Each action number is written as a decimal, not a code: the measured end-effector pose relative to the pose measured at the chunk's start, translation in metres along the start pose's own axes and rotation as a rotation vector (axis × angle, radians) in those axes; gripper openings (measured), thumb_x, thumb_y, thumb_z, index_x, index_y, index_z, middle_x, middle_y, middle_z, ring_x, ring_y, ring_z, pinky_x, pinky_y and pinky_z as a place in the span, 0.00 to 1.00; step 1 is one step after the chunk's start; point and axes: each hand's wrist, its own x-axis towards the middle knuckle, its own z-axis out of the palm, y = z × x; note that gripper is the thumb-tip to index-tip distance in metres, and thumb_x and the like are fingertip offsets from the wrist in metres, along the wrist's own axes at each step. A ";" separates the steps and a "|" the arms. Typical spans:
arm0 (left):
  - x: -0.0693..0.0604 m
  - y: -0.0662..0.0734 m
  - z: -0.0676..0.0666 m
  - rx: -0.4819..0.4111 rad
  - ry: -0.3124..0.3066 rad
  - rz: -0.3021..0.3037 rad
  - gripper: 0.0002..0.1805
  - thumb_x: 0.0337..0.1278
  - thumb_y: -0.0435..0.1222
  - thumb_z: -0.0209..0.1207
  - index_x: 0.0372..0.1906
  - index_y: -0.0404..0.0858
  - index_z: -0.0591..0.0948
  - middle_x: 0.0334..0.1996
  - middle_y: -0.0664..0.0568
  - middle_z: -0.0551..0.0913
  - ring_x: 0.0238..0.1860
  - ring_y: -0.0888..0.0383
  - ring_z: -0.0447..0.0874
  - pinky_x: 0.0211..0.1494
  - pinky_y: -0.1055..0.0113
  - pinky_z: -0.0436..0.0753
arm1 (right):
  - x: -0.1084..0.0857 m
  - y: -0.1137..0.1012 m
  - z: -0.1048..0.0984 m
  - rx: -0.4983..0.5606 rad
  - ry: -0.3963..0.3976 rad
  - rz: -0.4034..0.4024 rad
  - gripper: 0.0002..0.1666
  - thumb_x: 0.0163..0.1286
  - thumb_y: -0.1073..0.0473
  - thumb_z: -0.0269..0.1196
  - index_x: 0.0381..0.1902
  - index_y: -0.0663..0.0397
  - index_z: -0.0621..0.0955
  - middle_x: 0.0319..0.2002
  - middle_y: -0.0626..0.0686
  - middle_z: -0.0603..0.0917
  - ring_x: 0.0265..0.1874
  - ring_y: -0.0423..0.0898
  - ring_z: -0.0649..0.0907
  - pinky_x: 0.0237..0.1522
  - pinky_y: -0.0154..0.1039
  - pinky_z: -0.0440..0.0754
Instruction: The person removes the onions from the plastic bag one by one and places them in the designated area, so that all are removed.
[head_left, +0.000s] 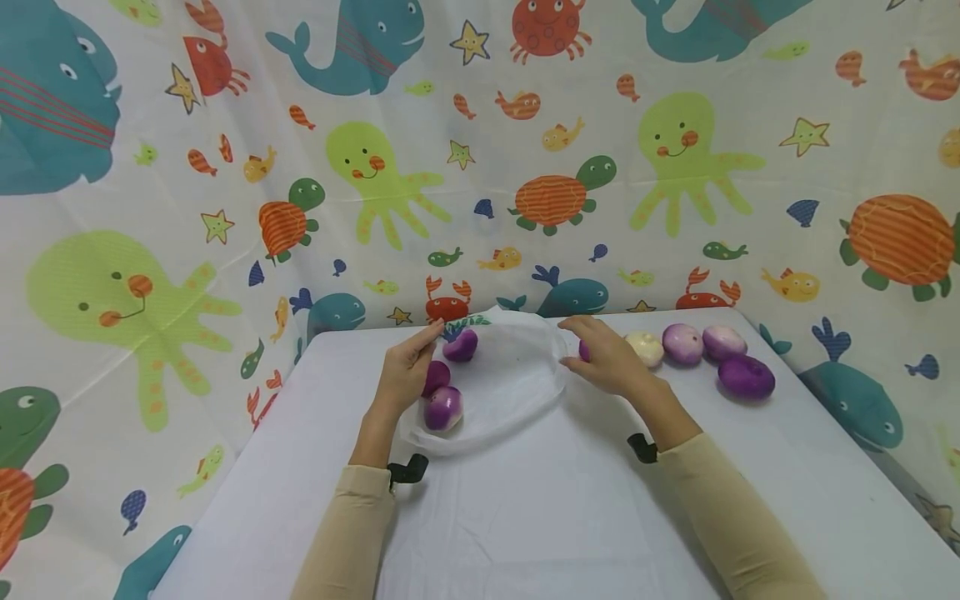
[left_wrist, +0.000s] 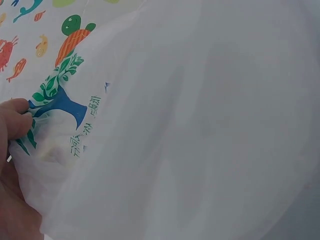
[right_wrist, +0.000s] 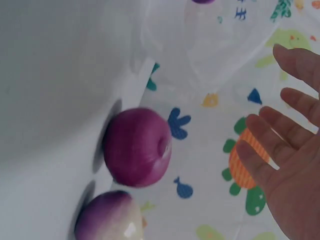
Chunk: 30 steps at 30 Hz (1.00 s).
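Left grip (head_left: 402, 369) curled (apparently)

Purple onion (head_left: 584, 351) mostly hidden behind the right grip (head_left: 611, 358)

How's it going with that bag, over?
Left hand pinching plastic bag; right hand empty beside it. Three onions inside, more onions on table at right. Nothing visibly blocking the opening.
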 end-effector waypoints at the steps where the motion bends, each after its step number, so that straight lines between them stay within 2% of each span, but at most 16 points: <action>1: 0.000 0.000 0.000 -0.001 0.000 0.000 0.22 0.76 0.23 0.52 0.68 0.36 0.80 0.69 0.52 0.80 0.73 0.55 0.75 0.73 0.72 0.74 | 0.001 -0.003 0.002 0.003 -0.001 -0.013 0.37 0.70 0.50 0.70 0.73 0.50 0.72 0.73 0.57 0.73 0.72 0.60 0.74 0.69 0.64 0.78; 9: 0.000 0.001 -0.002 -0.004 -0.006 0.000 0.22 0.76 0.24 0.52 0.68 0.37 0.80 0.69 0.52 0.80 0.74 0.55 0.75 0.73 0.72 0.75 | 0.008 -0.022 0.017 0.006 -0.023 -0.082 0.36 0.70 0.51 0.71 0.72 0.50 0.73 0.73 0.57 0.74 0.74 0.58 0.73 0.74 0.60 0.75; 16: 0.000 -0.001 -0.002 -0.013 -0.006 0.029 0.22 0.75 0.23 0.51 0.68 0.34 0.79 0.69 0.42 0.79 0.73 0.51 0.75 0.73 0.71 0.74 | 0.013 -0.040 0.034 -0.022 -0.066 -0.119 0.37 0.70 0.49 0.72 0.73 0.48 0.74 0.73 0.54 0.75 0.74 0.55 0.73 0.75 0.57 0.75; 26: -0.001 0.001 -0.002 -0.016 0.000 0.026 0.22 0.75 0.23 0.51 0.68 0.36 0.79 0.69 0.44 0.80 0.73 0.53 0.75 0.73 0.71 0.74 | 0.019 -0.069 0.063 -0.019 -0.111 -0.249 0.34 0.69 0.49 0.72 0.70 0.49 0.76 0.69 0.53 0.78 0.71 0.53 0.76 0.75 0.52 0.76; 30: -0.001 0.001 -0.002 -0.023 -0.003 0.022 0.22 0.76 0.23 0.51 0.69 0.36 0.79 0.69 0.46 0.79 0.74 0.53 0.75 0.73 0.72 0.74 | 0.023 -0.079 0.075 0.019 -0.152 -0.268 0.34 0.70 0.50 0.72 0.70 0.51 0.77 0.68 0.53 0.78 0.71 0.53 0.75 0.75 0.52 0.76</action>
